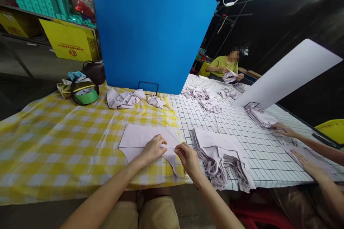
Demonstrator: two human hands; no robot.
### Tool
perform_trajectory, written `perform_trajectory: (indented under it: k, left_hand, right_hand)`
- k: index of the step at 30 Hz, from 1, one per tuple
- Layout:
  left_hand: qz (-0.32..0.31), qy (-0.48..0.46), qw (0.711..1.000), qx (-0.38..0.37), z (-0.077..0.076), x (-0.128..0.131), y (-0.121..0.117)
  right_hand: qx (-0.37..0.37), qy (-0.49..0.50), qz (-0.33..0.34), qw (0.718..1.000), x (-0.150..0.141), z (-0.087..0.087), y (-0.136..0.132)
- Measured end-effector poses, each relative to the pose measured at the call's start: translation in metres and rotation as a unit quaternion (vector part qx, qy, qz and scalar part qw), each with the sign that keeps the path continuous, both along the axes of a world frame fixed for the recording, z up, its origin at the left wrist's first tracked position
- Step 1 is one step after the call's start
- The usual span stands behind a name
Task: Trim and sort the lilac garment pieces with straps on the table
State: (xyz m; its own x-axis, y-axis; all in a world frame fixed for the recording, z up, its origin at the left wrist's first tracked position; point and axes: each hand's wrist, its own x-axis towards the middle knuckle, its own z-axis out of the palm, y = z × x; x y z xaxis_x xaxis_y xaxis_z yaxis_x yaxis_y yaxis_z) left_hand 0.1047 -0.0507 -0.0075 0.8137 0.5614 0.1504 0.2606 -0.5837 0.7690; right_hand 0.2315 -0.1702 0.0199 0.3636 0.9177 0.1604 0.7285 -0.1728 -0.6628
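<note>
A pale lilac garment piece (pixel 142 136), cut with curved edges like underwear, lies spread on the yellow checked cloth before me. A straight edge or seam runs across it. My left hand (pixel 154 149) rests on its middle with curled fingers, thumb and forefinger drawn together at that line. Near its right edge, my right hand (pixel 188 158) pinches the same line between thumb and fingertips. Just right of that hand is a thick stack of similar lilac pieces (pixel 223 150), their lower parts hanging in folds.
A tall blue board (pixel 153 32) stands behind crumpled lilac pieces (pixel 125 99). Green tape (pixel 87 96) sits at the left. A white board (pixel 290 75) rises at the right, near a neighbour's hands (pixel 306 164) on lilac cloth. Another person (pixel 224 65) handles cloth across the table.
</note>
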Motion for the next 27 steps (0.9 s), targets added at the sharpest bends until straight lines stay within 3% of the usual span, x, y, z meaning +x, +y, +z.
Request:
perform_trajectory:
  k: [4, 7, 11, 17, 27]
  left_hand:
    - [-0.058, 0.079, 0.975, 0.197, -0.016, 0.006, 0.013]
    - [-0.064, 0.106, 0.962, 0.244, -0.023, 0.01, 0.014]
    - [-0.04, 0.095, 0.969, 0.226, -0.026, 0.012, 0.015]
    - [0.013, 0.041, 0.993, 0.106, -0.032, 0.017, 0.02]
    - [0.01, 0.027, 0.997, 0.075, -0.031, 0.018, 0.022]
  right_hand:
    - [-0.057, 0.036, -0.013, 0.998, 0.009, -0.02, 0.028]
    - [-0.079, 0.048, -0.006, 0.996, 0.012, -0.034, 0.038]
    - [-0.089, 0.031, -0.002, 0.996, 0.014, -0.037, 0.041]
    - [-0.092, -0.055, 0.013, 0.994, 0.011, -0.03, 0.046]
    - [-0.143, -0.164, 0.037, 0.975, 0.011, -0.027, 0.053]
